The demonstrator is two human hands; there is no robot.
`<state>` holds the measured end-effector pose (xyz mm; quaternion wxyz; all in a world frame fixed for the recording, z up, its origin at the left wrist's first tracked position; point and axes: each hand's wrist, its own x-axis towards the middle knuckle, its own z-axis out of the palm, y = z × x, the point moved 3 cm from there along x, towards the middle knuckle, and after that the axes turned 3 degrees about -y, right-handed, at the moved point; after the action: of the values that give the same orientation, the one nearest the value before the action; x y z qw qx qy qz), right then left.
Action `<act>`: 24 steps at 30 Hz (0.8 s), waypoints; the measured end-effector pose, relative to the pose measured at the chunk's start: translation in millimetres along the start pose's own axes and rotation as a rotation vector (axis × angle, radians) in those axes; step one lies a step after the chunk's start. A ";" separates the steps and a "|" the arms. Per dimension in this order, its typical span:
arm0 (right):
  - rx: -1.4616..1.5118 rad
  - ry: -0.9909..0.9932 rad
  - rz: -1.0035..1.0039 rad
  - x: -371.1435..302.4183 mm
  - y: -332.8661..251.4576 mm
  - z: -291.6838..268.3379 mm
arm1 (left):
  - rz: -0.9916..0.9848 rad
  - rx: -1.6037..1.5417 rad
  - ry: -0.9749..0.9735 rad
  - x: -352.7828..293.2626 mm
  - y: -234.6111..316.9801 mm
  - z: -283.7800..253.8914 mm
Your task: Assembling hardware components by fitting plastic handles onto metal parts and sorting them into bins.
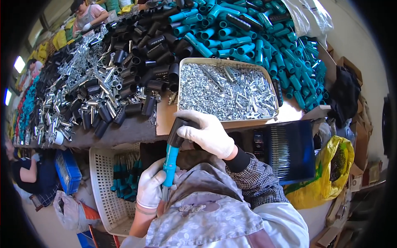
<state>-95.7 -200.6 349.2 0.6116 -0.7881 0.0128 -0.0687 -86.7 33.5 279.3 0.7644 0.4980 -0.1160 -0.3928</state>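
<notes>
Now | teal handle (170, 160) | black end (175, 134) toward table (108, 139) | axis leans slightly right

1. I see a white fabric glove (147, 194) on the wearer's left hand (151, 184), its hem ending at the wrist.
2. The right hand (209, 134) has a matching white glove (219, 142).
3. Above it I make out a black cuff (240, 160), then a black-and-white checked sleeve (261, 182).
4. A pale, bluish-white garment (285, 223) covers the upper right arm.
5. I see a greyish-mauve apron (202, 227) with pale floral print.
</notes>
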 end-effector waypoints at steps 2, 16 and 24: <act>0.055 -0.078 0.177 -8.0 -4.1 -1.8 | -0.012 0.035 0.001 3.4 -2.0 6.9; -0.517 -0.128 -0.389 -80.1 1.2 -32.3 | 0.186 0.971 -0.151 23.5 -8.8 52.8; -0.843 0.665 -0.238 -62.6 26.3 -216.2 | 0.164 0.986 -0.124 29.0 -4.6 74.2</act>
<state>-182.8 -408.7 370.4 0.1941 -0.8967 0.1423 -0.3716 -111.9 -37.9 304.5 0.4583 0.7648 -0.3717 -0.2587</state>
